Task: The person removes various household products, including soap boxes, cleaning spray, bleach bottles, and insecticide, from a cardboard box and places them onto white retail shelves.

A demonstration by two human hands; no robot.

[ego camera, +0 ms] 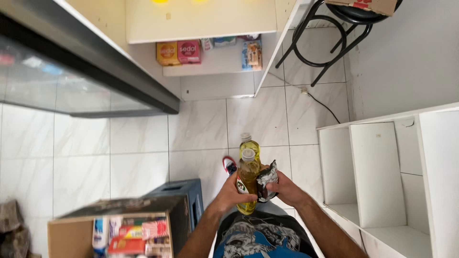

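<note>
Oil bottles (248, 179), two together, sit clasped in the left hand (233, 192); the right hand (285, 188) grips a dark packet (267, 181) above the tiled floor (201, 129).

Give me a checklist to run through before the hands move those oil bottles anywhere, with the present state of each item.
1. Left hand wrapped round the front oil bottle: ok.
2. Right hand gripping the dark crumpled packet beside that bottle: ok.
3. Caps on both bottles, the rear bottle too: ok, both show pale caps.
4. Who holds the rear bottle: cannot tell, its base is hidden.
5. White shelf unit at right has free compartments: ok.
6. Floor path: not ok, a cable trails across the tiles near the stool.
</note>
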